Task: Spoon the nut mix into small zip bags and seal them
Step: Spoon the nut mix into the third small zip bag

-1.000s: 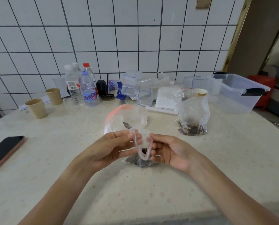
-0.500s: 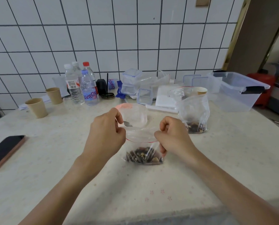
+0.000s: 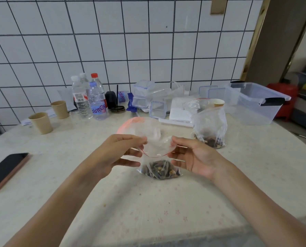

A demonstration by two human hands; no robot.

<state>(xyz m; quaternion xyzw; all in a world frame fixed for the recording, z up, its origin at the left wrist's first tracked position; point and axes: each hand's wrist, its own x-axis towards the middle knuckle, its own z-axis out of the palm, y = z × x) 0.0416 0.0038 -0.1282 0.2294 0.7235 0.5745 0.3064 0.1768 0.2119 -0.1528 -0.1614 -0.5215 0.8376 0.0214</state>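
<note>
Both hands (image 3: 155,154) pinch the small zip bag's (image 3: 159,168) seemingly unsealed top.

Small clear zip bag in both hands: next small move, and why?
Probably press the red zip strip shut. The small clear zip bag already holds nut mix, its mouth gapes, and the left hand and right hand pinch opposite ends.

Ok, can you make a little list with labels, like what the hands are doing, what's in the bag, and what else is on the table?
left hand: pinches the left top edge of the small zip bag
right hand: pinches the right top edge
bag mouth: open, not sealed
bag contents: nut mix at the bottom
bag position: bottom rests on the table
second bag: stands to the right, nuts inside
phone: far left
paper cups: back left
</note>
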